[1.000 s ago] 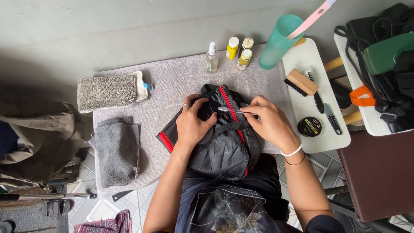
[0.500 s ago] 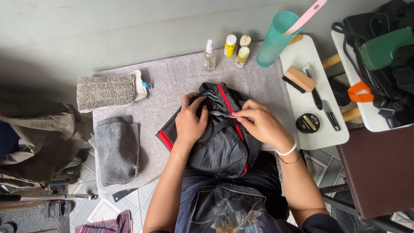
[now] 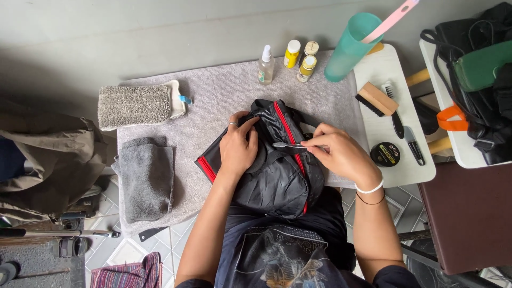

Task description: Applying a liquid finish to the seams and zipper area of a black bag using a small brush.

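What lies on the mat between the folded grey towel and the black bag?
In the head view, only bare grey mat lies between the towel and the bag; the left hand rests on the bag itself.

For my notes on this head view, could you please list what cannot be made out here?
- Black bag: its near side is hidden by the left hand and right hand.
- Small brush: its handle end is hidden inside the right hand's grip.
- Round tin: lid marking too small.
- Pink handle in the teal cup: cut off by the top edge.
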